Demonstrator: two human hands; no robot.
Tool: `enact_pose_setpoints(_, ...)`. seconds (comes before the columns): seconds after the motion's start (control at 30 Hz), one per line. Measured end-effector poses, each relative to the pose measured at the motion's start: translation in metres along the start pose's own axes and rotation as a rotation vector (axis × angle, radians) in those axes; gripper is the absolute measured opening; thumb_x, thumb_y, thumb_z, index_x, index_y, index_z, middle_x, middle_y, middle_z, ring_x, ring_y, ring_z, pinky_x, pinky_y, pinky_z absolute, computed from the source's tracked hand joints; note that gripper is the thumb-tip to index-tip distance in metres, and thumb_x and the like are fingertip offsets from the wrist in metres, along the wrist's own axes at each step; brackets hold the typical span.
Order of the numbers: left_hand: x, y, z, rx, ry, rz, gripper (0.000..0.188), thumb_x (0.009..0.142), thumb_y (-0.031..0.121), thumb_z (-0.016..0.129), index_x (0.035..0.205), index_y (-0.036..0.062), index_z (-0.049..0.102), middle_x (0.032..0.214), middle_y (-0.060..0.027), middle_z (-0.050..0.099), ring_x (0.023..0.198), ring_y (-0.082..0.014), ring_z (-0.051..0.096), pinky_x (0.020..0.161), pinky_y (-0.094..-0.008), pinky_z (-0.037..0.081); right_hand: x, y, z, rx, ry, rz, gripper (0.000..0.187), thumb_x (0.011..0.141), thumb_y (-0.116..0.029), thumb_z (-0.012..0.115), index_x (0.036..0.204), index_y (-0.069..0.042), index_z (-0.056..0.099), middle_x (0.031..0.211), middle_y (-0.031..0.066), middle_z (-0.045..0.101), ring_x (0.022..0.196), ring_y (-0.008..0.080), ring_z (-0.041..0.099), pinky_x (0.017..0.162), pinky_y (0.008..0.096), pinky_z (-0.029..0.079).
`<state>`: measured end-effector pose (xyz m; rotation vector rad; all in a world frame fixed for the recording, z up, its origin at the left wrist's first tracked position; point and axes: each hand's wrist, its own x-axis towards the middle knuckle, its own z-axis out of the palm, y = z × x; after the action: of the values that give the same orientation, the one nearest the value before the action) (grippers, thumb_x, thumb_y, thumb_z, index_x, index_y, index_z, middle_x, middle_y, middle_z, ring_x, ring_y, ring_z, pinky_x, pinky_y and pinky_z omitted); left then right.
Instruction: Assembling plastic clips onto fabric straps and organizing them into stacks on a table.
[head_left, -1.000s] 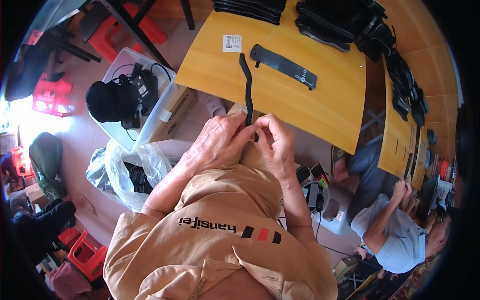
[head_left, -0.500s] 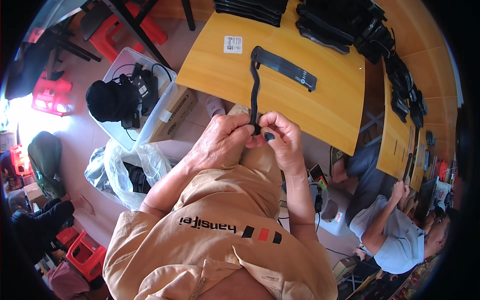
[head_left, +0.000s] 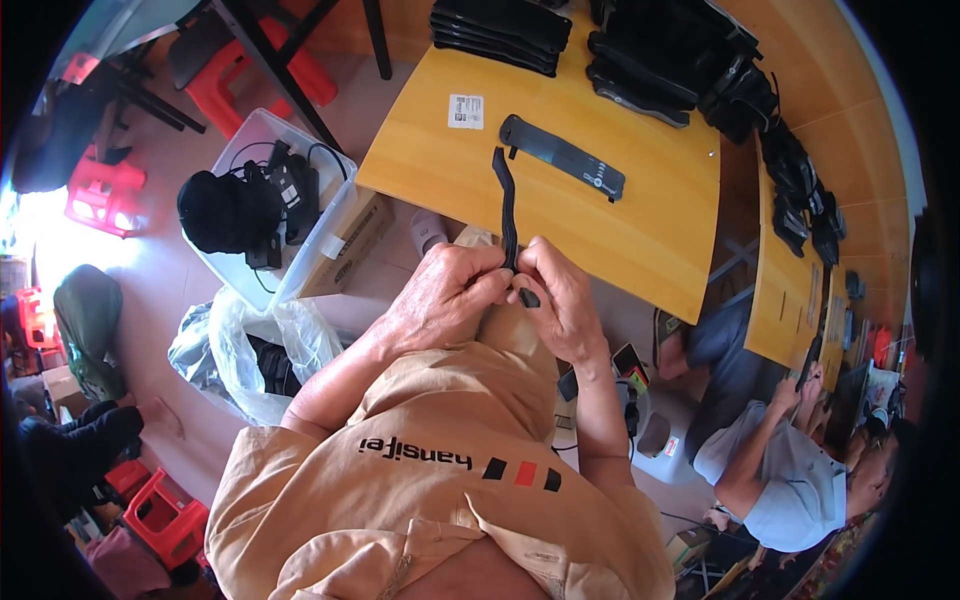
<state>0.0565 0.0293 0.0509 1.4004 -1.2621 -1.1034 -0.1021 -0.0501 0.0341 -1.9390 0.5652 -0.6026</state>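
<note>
The left hand [head_left: 445,295] and the right hand [head_left: 560,300] meet just below the near edge of the table [head_left: 660,250], fingers curled and pinching the lower end of a narrow black strap [head_left: 508,205] between them. Both hands are closed on it: the left grips from its side with thumb and bent fingers, the right pinches the strap's tip, which pokes out dark just beside its thumb. From the hands the strap rises up and away over the table edge, bending slightly, its far end lying on the wood.

Just beyond that far end, on the table, lies a flat black band [head_left: 562,157], wider and set at a slant, apart from the strap. To the far left of it sits a small white label [head_left: 465,110]. Farther off still, along the table's far edge, are stacks of black pieces [head_left: 500,25].

To the left of the hands, on the floor, stands a clear plastic bin [head_left: 255,135] with dark gear and cables in it, a cardboard box [head_left: 350,245] touching its side, and a crumpled clear bag [head_left: 240,345] nearer the person. To the right of the hands, lower down, a seated person in a pale shirt [head_left: 790,480] works at a second table [head_left: 790,290].
</note>
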Motion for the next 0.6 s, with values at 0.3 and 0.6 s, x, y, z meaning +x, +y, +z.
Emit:
enact_pose_setpoints(0.3, -0.003, -0.001, 0.001, -0.302, -0.121, -0.106, 0.030, 0.089, 0.018, 0.050, 0.066, -0.0003, 0.051, 0.060, 0.0005, 0.048, 0.053, -0.0034, 0.040, 0.048, -0.0200, 0.033, -0.006, 0.006, 0.004, 0.887, -0.042, 0.211, 0.019, 0.092, -0.011, 0.042, 0.074, -0.004, 0.044, 0.065, -0.0003, 0.044, 0.047, 0.0034, 0.039, 0.045, 0.0180, 0.036)
enact_pose_setpoints(0.6, -0.006, 0.006, 0.004, 0.019, -0.041, 0.020, 0.038, 0.090, 0.028, 0.053, 0.072, -0.0043, 0.055, 0.060, -0.0126, 0.052, 0.054, -0.0201, 0.049, 0.051, -0.0314, 0.039, -0.009, -0.002, 0.012, 0.414, 0.069, 0.020, 0.018, 0.092, -0.012, 0.046, 0.076, -0.003, 0.046, 0.065, 0.0014, 0.044, 0.051, 0.0065, 0.043, 0.047, 0.0210, 0.037)
